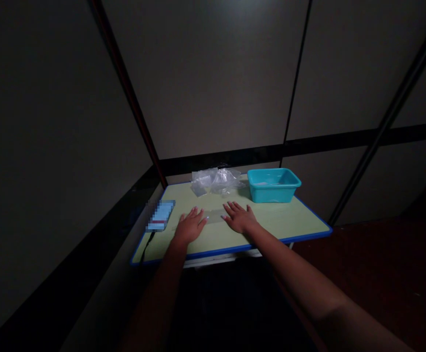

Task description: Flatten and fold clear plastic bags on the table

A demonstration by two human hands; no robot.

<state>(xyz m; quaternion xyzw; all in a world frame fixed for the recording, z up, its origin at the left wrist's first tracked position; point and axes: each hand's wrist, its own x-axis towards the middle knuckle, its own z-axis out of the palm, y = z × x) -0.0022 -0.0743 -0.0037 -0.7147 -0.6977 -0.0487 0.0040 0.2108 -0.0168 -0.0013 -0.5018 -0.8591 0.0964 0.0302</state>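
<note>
A thin, clear plastic sheet or bag [216,216] lies flat on the pale table [271,222], faint against its surface. My left hand [190,227] rests palm down at its left end, fingers spread. At its right end my right hand [239,217] also lies flat with the fingers apart. Both hands are open and grip nothing. How far the plastic runs beneath the palms is hidden. Behind the hands sits a loose heap of crumpled clear plastic bags [216,181].
A turquoise plastic basin [274,193] stands at the back right, with something pale inside. Near the left edge lies a phone-like device [160,216], its screen blurred, with a dark cord [147,245] hanging off. Panelled walls [213,83] close in behind and left.
</note>
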